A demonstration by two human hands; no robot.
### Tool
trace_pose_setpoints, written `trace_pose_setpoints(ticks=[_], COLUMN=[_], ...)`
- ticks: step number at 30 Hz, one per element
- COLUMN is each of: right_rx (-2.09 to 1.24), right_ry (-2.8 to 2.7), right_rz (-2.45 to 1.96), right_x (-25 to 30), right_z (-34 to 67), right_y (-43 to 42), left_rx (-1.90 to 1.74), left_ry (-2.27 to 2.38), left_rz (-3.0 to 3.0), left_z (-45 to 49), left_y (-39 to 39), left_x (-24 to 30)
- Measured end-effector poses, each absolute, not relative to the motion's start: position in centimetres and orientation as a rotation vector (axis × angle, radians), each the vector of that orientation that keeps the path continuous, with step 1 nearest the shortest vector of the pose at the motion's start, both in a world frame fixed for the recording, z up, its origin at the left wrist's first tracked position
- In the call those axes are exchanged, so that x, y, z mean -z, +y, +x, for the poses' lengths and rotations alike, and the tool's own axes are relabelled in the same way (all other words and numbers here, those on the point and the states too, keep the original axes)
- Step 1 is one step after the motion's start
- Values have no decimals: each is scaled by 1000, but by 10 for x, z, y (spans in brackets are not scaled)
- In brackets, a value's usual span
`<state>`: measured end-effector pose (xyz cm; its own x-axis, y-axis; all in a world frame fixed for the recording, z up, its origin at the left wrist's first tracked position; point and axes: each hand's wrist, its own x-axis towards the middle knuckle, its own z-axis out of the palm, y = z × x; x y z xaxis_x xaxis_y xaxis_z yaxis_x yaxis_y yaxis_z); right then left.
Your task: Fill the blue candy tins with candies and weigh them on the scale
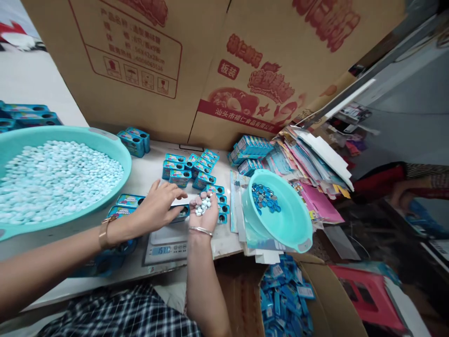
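Note:
My right hand (204, 209) is cupped palm-up over a small digital scale (164, 243), holding a heap of small white tablets (203, 204). My left hand (157, 206) reaches in from the left, fingers curled on a small blue tin (180, 213) sitting on the scale, fingertips near the tablets. More blue tins (191, 169) stand in rows just behind the hands. A big teal basin (115, 152) at the left is full of white tablets.
A smaller teal bowl (294, 224) with blue caps sits at the right on stacked printed cards (308, 164). Cardboard boxes (210, 61) wall off the back. An open carton (284, 299) of blue items lies below right. Another person's arm (414, 187) shows far right.

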<state>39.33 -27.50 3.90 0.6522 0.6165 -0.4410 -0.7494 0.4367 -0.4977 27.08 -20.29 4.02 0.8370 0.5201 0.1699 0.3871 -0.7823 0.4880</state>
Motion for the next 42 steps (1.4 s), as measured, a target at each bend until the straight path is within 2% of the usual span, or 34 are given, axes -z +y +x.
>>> trace_pose_setpoints(ticks=[10, 20, 31, 42], right_rx=[-763, -900, -1105, -1047], right_ry=[93, 33, 39, -11], right_rz=[-804, -762, -413, -382], right_x=[-39, -23, -37, -39], right_z=[387, 398, 419, 438], right_y=[-269, -267, -290, -313], left_rx=[-342, -576, -601, -603], left_ry=[658, 556, 545, 698], left_rz=[2511, 2510, 2507, 2538], left_z=[262, 276, 273, 242], left_y=[-210, -217, -211, -186], left_x=[-43, -58, -66, -72])
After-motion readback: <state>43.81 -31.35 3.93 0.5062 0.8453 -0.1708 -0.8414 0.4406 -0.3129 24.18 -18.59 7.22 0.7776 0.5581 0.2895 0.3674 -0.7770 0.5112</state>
